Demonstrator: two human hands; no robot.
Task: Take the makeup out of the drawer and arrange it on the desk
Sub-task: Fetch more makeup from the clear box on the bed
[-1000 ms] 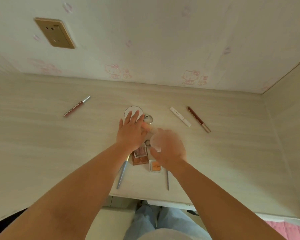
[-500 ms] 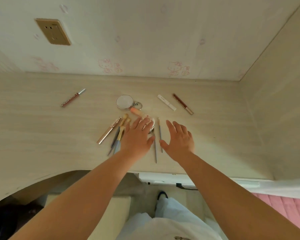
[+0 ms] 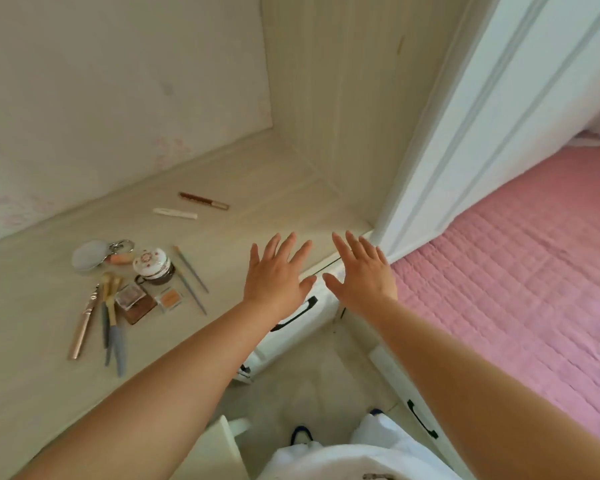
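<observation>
Both hands shifted right off makeup pile [image 3: 139, 289], left hand [image 3: 274, 275], right hand [image 3: 362, 271] spread, empty, over drawer [image 3: 302, 317]

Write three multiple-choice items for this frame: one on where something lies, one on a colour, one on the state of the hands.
1. Where does the white tube lie?
A. Beside the brown tube, apart from the main cluster
B. Under the round jar
C. On the bed cover

2. What colour is the bed cover?
A. Blue
B. Pink
C. Green

3. How are the hands?
A. Both grip brushes
B. One holds the jar
C. Both open, holding nothing

Answers:
1. A: the two tubes lie side by side toward the back of the desk, away from the jar and brushes.
2. B: the quilted cover is pink.
3. C: the left hand and right hand have spread fingers, and neither holds anything.
</observation>
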